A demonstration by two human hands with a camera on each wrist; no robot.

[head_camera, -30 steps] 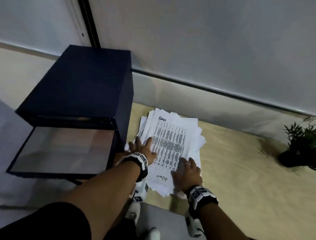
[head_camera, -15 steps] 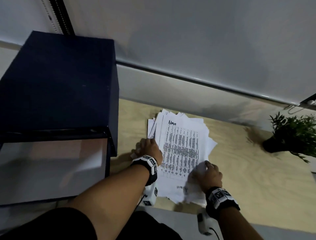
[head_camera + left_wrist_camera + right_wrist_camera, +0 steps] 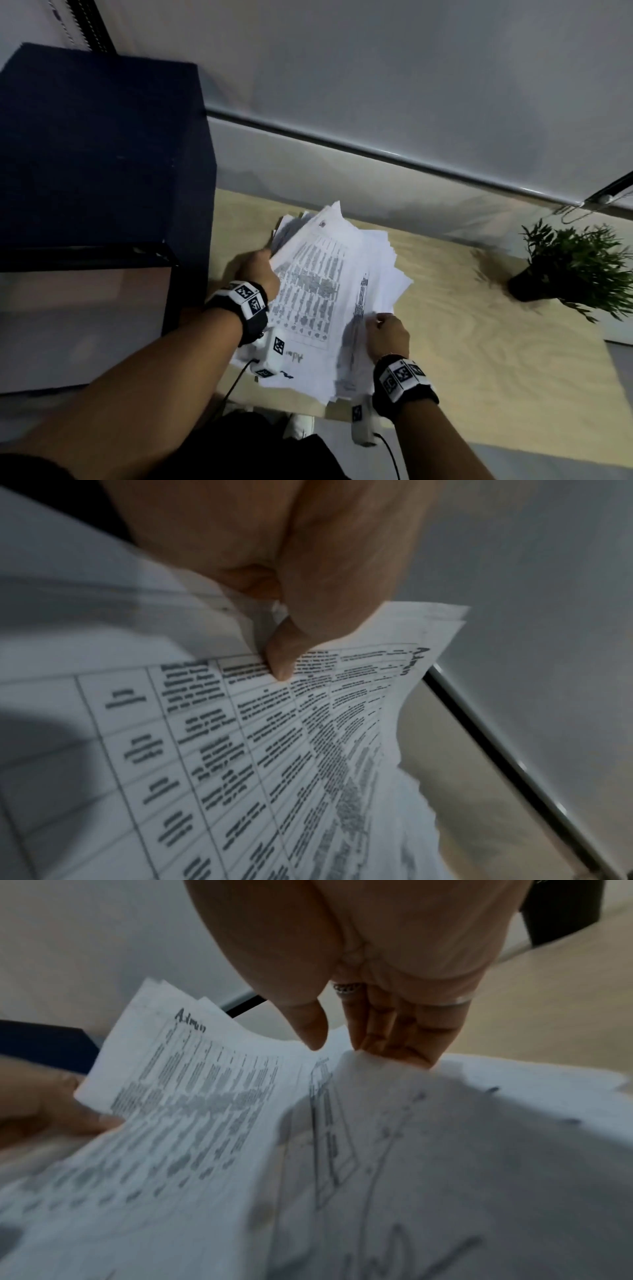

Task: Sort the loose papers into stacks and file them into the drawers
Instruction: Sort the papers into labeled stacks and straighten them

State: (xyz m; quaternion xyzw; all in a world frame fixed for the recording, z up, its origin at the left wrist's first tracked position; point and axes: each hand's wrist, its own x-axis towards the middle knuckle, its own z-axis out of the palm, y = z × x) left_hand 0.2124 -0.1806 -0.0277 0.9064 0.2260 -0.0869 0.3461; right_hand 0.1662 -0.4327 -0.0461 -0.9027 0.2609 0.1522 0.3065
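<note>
The left hand (image 3: 257,274) pinches the left edge of the loose pile of white printed papers (image 3: 329,294) at the centre of the head view, thumb on top over the printed table as the left wrist view shows, fingers beneath, probably to raise that side and keep the sheets from sliding; the right hand (image 3: 387,337), lower and to the right, grips the pile's near right edge, thumb above and ringed fingers (image 3: 404,1031) under the sheets, so the two hands share the load of an untidy bundle; the top sheet, a dense table headed "Admin" by hand (image 3: 190,1020), bows between them, and corners fan out raggedly toward the upper right; the pile seems lifted at its left edge above the pale wooden tabletop (image 3: 479,342), likely to be squared up before sorting; at the left of the frame stands the dark navy drawer cabinet (image 3: 102,154), just beside the papers, presumably their destination; at the far right sits a small green potted plant (image 3: 575,263), well apart.
</note>
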